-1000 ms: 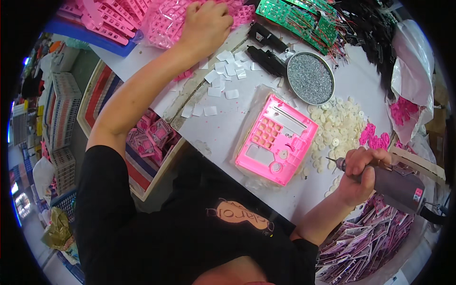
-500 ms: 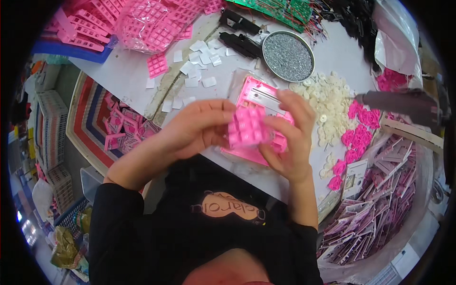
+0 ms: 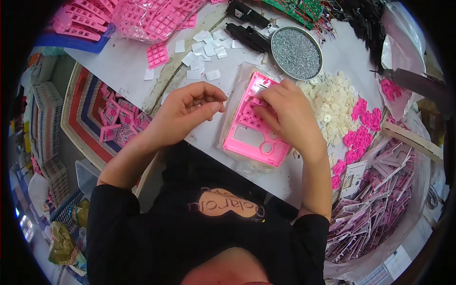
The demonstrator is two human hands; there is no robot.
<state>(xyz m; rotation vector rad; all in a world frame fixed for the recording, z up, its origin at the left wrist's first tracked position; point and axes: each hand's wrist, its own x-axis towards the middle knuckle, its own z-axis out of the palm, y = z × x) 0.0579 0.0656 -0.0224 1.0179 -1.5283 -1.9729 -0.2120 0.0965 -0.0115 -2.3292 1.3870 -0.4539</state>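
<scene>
A pink plastic housing (image 3: 237, 140) with a rectangular window and a round ring lies face-down on a clear plastic bag (image 3: 227, 124). Within it sits a pink keypad (image 3: 249, 116), its underside dotted with small posts. My right hand (image 3: 289, 114) reaches over the housing, thumb and fingers closed at the keypad's upper edge; the palm side is partly hidden. Left of the housing, my left hand (image 3: 192, 109) hovers above the table with loosely curled fingers, thumb apart, nothing in it.
Beyond the housing stands a round dish of small screws (image 3: 297, 52). Cream discs (image 3: 330, 104) and pink rubber pieces (image 3: 356, 137) lie to the right, under an electric screwdriver (image 3: 413, 80). White squares (image 3: 206, 50), a bag of pink keypads (image 3: 154, 21) and black parts (image 3: 247, 35) lie further back.
The keypad, held up between both hands before, is now turned over and down in the housing. My left hand has let go and drawn back left; my right hand has stayed with the keypad.
</scene>
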